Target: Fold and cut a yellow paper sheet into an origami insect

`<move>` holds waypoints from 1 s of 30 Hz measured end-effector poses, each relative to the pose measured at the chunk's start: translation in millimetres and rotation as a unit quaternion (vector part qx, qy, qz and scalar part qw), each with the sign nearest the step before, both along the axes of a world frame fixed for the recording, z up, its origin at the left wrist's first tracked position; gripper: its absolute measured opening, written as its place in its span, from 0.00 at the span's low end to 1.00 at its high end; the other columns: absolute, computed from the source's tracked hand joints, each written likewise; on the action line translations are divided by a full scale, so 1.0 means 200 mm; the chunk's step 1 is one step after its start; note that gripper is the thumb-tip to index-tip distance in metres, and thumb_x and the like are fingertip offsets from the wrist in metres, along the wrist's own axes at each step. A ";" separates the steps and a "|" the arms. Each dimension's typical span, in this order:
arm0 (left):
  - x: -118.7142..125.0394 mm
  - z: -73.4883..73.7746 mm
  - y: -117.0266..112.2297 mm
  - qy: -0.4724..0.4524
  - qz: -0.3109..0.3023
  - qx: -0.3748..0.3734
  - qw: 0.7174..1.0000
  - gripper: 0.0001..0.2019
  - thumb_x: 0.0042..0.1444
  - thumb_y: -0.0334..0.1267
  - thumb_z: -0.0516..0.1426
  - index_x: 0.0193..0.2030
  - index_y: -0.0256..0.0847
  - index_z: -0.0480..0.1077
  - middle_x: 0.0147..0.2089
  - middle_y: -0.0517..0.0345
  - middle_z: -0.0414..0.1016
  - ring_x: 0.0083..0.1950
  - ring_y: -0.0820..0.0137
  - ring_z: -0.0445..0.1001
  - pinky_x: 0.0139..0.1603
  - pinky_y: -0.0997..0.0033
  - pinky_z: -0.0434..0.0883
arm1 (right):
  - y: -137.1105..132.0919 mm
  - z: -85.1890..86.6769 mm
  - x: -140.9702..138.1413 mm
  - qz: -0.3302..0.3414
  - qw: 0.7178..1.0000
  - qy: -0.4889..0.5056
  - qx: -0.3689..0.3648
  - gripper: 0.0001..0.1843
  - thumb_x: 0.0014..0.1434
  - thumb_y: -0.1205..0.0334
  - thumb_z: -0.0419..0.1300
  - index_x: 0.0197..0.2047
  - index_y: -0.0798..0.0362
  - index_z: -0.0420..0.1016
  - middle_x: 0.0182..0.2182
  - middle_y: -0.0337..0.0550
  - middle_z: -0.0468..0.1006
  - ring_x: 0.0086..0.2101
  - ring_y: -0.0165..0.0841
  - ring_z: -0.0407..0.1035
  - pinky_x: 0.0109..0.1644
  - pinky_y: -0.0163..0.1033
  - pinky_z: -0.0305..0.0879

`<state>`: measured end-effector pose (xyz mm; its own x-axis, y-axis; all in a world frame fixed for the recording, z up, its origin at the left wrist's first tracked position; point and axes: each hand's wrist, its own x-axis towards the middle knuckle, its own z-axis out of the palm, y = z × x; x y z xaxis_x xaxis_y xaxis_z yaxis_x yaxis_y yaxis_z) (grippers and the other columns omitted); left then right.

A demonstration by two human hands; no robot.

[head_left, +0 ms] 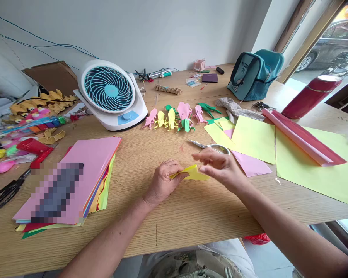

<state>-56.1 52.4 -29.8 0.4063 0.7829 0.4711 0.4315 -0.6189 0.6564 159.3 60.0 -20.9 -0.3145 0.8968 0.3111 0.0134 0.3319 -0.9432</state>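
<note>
A folded piece of yellow paper (195, 172) is pinched between the thumb and fingers of my left hand (167, 178), just above the wooden table. Close to the paper's right end is my right hand (220, 166), its thumb and fingers spread apart. Whether the right thumb touches the paper's edge I cannot tell. Behind my right hand lie scissors (210, 146) with light grey handles, partly hidden by the fingers. Farther back stands a group of folded paper figures in pink (184, 111), yellow (171, 119) and green (208, 109).
A white fan (108, 94) stands at back left. Stacked coloured paper (95, 154) lies left, near black-handled scissors (10, 189). To the right are yellow sheets (255, 139), a rolled red-and-pink sheet (303, 137), a red bottle (310, 96) and a teal bag (253, 75).
</note>
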 end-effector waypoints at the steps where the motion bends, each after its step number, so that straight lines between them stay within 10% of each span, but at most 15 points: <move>1: 0.00 0.00 0.00 0.001 -0.003 0.008 1.000 0.14 0.63 0.42 0.58 0.30 0.38 0.75 0.27 0.59 0.70 0.31 0.72 0.66 0.35 0.72 0.61 | 0.00 -0.01 -0.01 0.031 0.999 -0.021 0.006 0.16 0.55 0.55 0.69 0.48 0.45 0.82 0.39 0.44 0.77 0.40 0.36 0.69 0.42 0.41 0.65; 9: 0.00 -0.01 -0.01 0.021 0.004 0.004 1.000 0.13 0.63 0.43 0.59 0.30 0.38 0.75 0.27 0.59 0.71 0.32 0.71 0.67 0.38 0.71 0.62 | 0.00 0.00 0.00 -0.042 0.997 0.059 0.006 0.04 0.58 0.58 0.68 0.36 0.44 0.85 0.28 0.39 0.74 0.32 0.32 0.67 0.38 0.39 0.63; 17: 0.03 0.00 -0.02 0.011 0.007 0.020 1.000 0.15 0.64 0.44 0.58 0.29 0.38 0.74 0.25 0.60 0.69 0.30 0.72 0.65 0.35 0.72 0.61 | -0.03 0.00 -0.06 0.045 0.998 -0.033 0.030 0.09 0.57 0.56 0.68 0.42 0.47 0.84 0.34 0.42 0.77 0.36 0.34 0.69 0.41 0.40 0.64; 27: 0.02 0.00 -0.02 -0.015 -0.003 -0.052 0.999 0.13 0.61 0.40 0.60 0.27 0.38 0.73 0.26 0.61 0.68 0.31 0.74 0.66 0.34 0.74 0.61 | 0.02 0.02 0.03 -0.117 0.982 0.131 -0.070 0.08 0.54 0.54 0.70 0.28 0.48 0.81 0.28 0.37 0.72 0.31 0.31 0.65 0.37 0.38 0.61; 30: 0.01 -0.01 -0.02 -0.041 0.008 -0.087 0.995 0.13 0.60 0.39 0.61 0.26 0.37 0.72 0.26 0.62 0.66 0.29 0.75 0.65 0.33 0.75 0.61 | 0.01 0.01 0.01 -0.068 0.994 0.066 -0.061 0.10 0.55 0.51 0.69 0.34 0.48 0.83 0.34 0.41 0.76 0.36 0.33 0.68 0.39 0.39 0.63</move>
